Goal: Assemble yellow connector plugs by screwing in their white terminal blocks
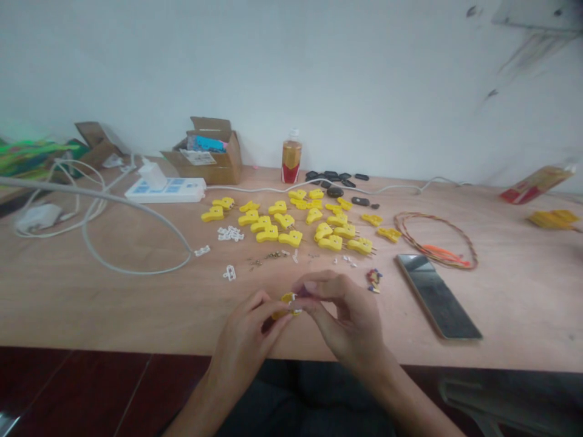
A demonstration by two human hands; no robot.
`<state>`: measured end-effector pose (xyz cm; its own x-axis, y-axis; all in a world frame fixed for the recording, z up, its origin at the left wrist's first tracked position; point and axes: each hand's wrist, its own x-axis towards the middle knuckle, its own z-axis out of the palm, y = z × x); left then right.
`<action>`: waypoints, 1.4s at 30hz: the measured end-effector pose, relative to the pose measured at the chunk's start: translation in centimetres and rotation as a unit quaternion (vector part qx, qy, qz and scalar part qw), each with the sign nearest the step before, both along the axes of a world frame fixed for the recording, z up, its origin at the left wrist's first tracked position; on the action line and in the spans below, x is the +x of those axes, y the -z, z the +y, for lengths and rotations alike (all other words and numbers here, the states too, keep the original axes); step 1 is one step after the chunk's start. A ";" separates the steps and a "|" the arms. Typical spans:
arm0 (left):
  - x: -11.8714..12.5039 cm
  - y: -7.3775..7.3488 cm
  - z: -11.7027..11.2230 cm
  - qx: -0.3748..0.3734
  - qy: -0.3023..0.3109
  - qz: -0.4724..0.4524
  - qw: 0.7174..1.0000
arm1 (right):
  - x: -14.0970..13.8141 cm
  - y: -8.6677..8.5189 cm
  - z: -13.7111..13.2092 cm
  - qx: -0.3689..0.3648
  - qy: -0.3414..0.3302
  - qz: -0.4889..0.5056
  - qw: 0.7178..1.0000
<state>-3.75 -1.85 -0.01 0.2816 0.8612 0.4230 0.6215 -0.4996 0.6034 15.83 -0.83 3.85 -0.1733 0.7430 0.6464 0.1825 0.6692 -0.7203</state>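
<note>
One yellow plug housing [286,298] held over the tabletop [91,303]

My left hand [241,346] and right hand [346,315] are together near the edge closest to me, both pinching that housing between the fingertips. A small white piece shows at its right end, and my fingers hide much of the rest. Just beyond my right hand lies a small heap of red, blue and yellow bits [373,280], too small to make out.

Farther off, the other yellow housings [282,221] are spread in a loose crowd across the middle of the tabletop, several with metal pins sticking out to the right. Between them and my hands are white plastic clips [230,233] and a scatter of tiny brass parts [268,256].

To the right, a smartphone [437,296] lies face up near a coil of twisted wire [435,240]. Along the far side stand a white power strip [164,190], an open cardboard box [214,159] and a bottle with a red and gold label [291,156], with a cluster of black pieces [330,179] beside it. A grey cable [136,224] loops over the left side.
</note>
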 end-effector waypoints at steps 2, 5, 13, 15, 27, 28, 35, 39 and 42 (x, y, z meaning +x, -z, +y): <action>-0.1 0.0 0.0 -0.009 -0.003 0.003 1.000 | -0.3 0.0 0.0 0.024 0.027 -0.006 0.999; -0.1 0.0 0.0 -0.024 0.002 0.003 1.000 | 0.7 0.0 0.3 0.019 -0.034 -0.056 0.998; 0.2 -0.3 0.0 -0.077 -0.019 0.044 0.996 | 0.0 0.7 -0.4 -0.014 -0.019 0.019 1.000; 0.2 -0.4 -0.1 -0.080 -0.019 0.046 0.996 | -1.3 1.0 -1.0 0.000 0.037 0.020 0.999; -0.4 0.6 0.4 -0.065 0.005 0.042 0.997 | 0.0 -0.1 0.5 -0.014 -0.122 -0.069 0.990; -0.3 0.5 0.3 -0.062 0.003 0.042 0.997 | -0.5 0.5 0.2 -0.020 -0.088 -0.042 0.995; -0.1 0.0 0.1 -0.045 -0.031 0.024 0.998 | -1.7 2.4 -0.3 -0.036 0.030 0.070 0.996; -0.2 -0.1 0.1 -0.042 -0.020 -0.001 0.999 | 1.1 -0.4 1.7 -0.072 -0.105 -0.043 0.991; -0.2 -0.1 0.2 -0.050 -0.011 -0.002 0.999 | 2.6 -2.1 2.8 -0.055 -0.188 -0.111 0.974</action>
